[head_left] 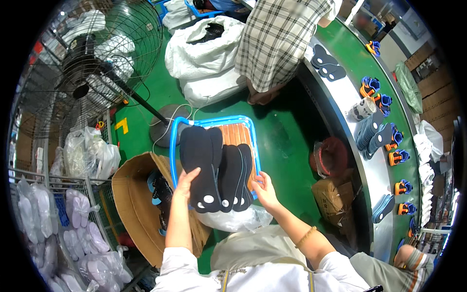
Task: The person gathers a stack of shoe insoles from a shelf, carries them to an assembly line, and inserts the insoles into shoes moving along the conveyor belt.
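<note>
Two groups of black shoe insoles [200, 158] [232, 177] lie side by side in front of me, over a blue-rimmed basket [173, 151]. They have pale round marks at the heels and thin blue edges. My left hand [185, 184] grips the left group at its outer edge, thumb on top and fingers hidden beneath. Beside the right group is my right hand [265, 191], its fingers apart and slightly bent close to the insoles' edge. Whether those fingertips touch the edge I cannot tell. Brown strips [238, 134] show inside the basket, and a clear plastic bag [238, 219] lies below the heels.
An open cardboard box [129, 204] stands at the left, near a large fan [82, 73]. Along the right runs a conveyor table [362, 160] with insole stacks [372, 134] and blue-orange shoes [399, 156]. A person in plaid [277, 44] stands ahead by white sacks [204, 53].
</note>
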Demonstrator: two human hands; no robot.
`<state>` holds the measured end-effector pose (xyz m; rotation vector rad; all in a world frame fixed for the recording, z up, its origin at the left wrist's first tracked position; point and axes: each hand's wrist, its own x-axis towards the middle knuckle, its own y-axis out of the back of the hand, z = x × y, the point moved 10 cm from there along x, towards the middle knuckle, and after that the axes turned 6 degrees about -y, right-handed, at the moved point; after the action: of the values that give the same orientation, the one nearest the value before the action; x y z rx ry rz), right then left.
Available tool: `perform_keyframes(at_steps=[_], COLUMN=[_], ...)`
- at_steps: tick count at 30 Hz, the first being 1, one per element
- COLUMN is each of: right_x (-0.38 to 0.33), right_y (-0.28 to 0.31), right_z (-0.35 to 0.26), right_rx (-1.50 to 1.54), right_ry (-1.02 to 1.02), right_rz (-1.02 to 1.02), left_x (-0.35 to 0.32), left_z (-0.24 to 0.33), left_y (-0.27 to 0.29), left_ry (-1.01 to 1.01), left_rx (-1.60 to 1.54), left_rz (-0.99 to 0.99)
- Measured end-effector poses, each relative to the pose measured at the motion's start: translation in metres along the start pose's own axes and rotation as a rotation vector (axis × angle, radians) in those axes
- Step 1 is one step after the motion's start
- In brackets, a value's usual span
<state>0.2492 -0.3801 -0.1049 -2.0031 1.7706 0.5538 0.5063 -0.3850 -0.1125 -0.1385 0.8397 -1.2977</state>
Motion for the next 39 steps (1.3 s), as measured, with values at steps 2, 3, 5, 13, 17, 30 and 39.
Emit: perform_keyframes(at_steps=[2,3,5,13,17,30,39], right_x=[0.038,0.051,0.086,0.093,0.028,-0.071,0.019], right_y=[0.0,-0.006,0.014,-0.005,0.088,0.6,0.7], right_z=[0.026,0.036,0.064,0.068,0.054,-0.088,-0.177], right_rx=[-0.107,-0.215,-0.212,-0.124,-0.234,0.336,0.454], right_ry=[-0.11,-0.217,-0.134,0.046,-0.166,-0.096,-0.059], right_rz=[0.036,0.057,0.111,-0.025,0.072,0.682,0.55], left_x=[0.025,0.034,0.057,0.039,0.03,0.132,0.2], left_z=[0.004,-0.002,-0.048,-0.099,-0.048,-0.189,-0.348], left_y=[0.028,0.047,0.031,0.078,0.081,-0.619,-0.743], left_ry=[-0.058,-0.09,-0.077,-0.078,-0.21,-0.063,0.624], left_rx=[0.196,0.373,0.505,0.819,0.653,0.849,0.406], left_rz=[0.157,0.197,0.103,0.356,0.619,-0.844,-0.668])
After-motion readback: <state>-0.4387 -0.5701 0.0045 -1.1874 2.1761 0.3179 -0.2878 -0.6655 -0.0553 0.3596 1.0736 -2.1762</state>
